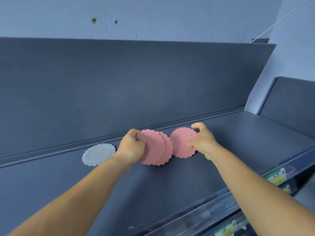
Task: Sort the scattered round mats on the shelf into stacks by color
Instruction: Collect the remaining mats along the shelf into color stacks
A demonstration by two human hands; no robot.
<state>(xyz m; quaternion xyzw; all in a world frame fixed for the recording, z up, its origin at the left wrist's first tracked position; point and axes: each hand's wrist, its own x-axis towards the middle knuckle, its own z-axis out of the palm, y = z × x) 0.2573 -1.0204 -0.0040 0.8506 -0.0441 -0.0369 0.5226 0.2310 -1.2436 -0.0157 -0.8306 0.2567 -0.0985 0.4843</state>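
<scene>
Pink mats (153,149), fanned stack, pinched by left hand (132,147) fingers at its left edge. More pink mats (181,143) just right, gripped by right hand (202,140), thumb on top. White mat (98,154) lies flat on shelf (170,184), left of left-hand fingers.

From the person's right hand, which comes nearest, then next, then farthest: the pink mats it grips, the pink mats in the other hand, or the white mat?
1. Pink mats gripped by the right hand, at the right.
2. Fanned pink mats held in the left hand, at the middle.
3. White mat, lying flat on the shelf, far left.
</scene>
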